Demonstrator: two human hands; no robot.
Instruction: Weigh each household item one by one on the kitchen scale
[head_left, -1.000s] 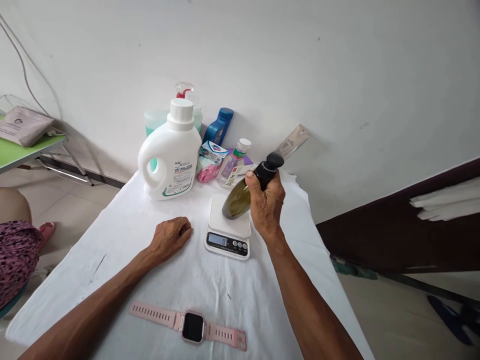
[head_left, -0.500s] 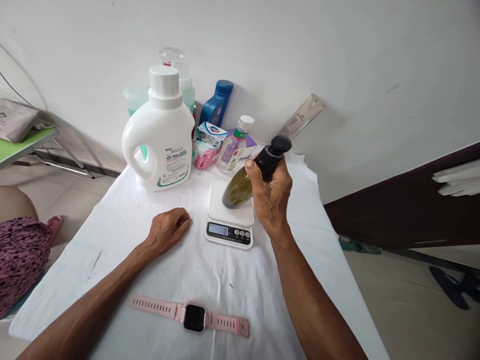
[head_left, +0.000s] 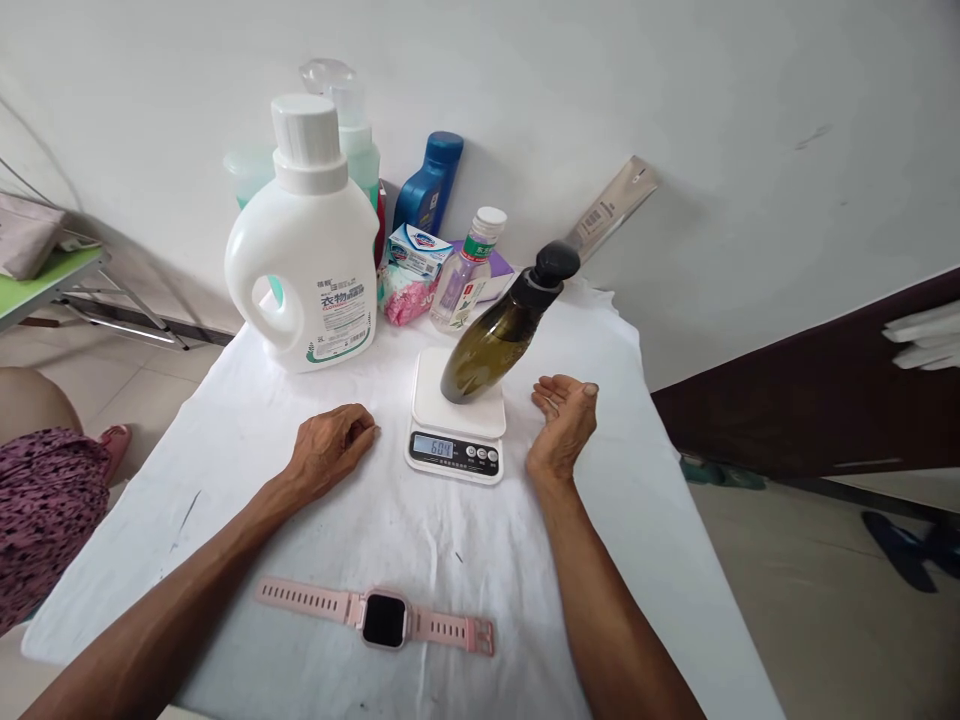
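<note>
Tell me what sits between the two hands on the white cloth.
In the head view, a white kitchen scale carrying a dark green bottle sits between the left hand and the open right hand.

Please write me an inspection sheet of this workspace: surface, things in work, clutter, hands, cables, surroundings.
Surface: white cloth over the table, creased, a few dark marks.
Things in work: dark green bottle with black cap stands on the kitchen scale; display lit, digits hard to read.
Clutter: white detergent jug, spray bottle, blue bottle, soap box, pink packet, small clear bottle, pink smartwatch.
Hands: left hand loosely curled on the cloth; right hand open, palm up, beside the scale, apart from the bottle.
Cables: thin cable on the wall, far left.
Surroundings: white wall, green folding table, tiled floor, person seated at left.
</note>
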